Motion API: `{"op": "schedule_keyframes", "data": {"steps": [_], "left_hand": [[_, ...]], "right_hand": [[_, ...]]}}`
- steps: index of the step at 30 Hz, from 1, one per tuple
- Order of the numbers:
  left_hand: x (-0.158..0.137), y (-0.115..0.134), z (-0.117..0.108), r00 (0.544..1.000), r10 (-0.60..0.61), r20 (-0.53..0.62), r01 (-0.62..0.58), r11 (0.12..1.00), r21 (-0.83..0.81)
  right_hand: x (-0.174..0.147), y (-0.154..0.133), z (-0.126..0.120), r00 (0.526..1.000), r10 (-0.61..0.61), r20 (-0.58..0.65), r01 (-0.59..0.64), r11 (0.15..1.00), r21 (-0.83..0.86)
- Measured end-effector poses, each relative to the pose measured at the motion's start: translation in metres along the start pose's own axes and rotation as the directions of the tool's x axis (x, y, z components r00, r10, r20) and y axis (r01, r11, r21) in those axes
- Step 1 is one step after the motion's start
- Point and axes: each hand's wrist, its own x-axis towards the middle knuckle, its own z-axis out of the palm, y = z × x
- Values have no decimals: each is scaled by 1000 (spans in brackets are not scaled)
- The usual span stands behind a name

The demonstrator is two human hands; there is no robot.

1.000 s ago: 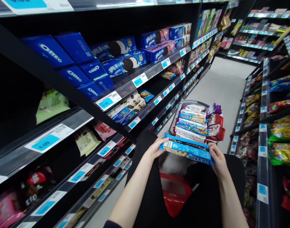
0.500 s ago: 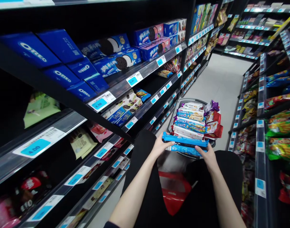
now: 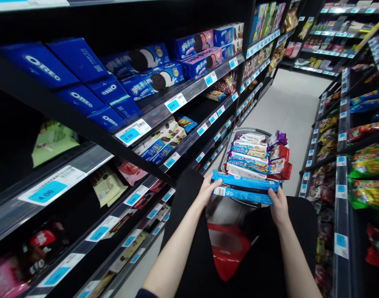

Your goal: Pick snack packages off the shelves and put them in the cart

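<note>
A long blue biscuit packet (image 3: 242, 190) is held crosswise between my two hands, over the near edge of a grey basket. A dark band runs along its length and a barcode shows at its left end; I cannot tell whether it is one packet or two together. My left hand (image 3: 207, 190) grips the left end, thumb on top. On the right end my right hand (image 3: 278, 203) is closed, its thumb near the dark band. Just beyond, the basket (image 3: 264, 133) holds a row of blue and white snack packets (image 3: 248, 155), with red packets (image 3: 280, 162) along its right side.
Blue Oreo boxes (image 3: 43, 66) fill part of the left shelf, near long cookie boxes (image 3: 156, 80). Bagged snacks (image 3: 368, 194) line the right-hand rack (image 3: 341, 215). A red and clear bag (image 3: 229, 252) lies between my knees. The pale aisle floor (image 3: 296, 93) runs ahead.
The blue packet has turned, showing its barcode and more of its lower face. My right hand has moved a little to the right and down. My left hand has barely shifted.
</note>
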Motion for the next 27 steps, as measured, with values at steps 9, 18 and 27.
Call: {"op": "schedule_keyframes", "data": {"steps": [9,18,27], "left_hand": [[-6,8,-6,858,-471,206,496,864,-90],[-8,5,-2,978,75,194,-88,994,58],[-4,3,0,957,276,87,-286,945,155]], "right_hand": [[-4,-25,-17,946,19,323,9,996,-86],[-5,-31,-13,966,116,232,-172,957,236],[-4,-29,-5,992,86,90,-101,978,183]]}}
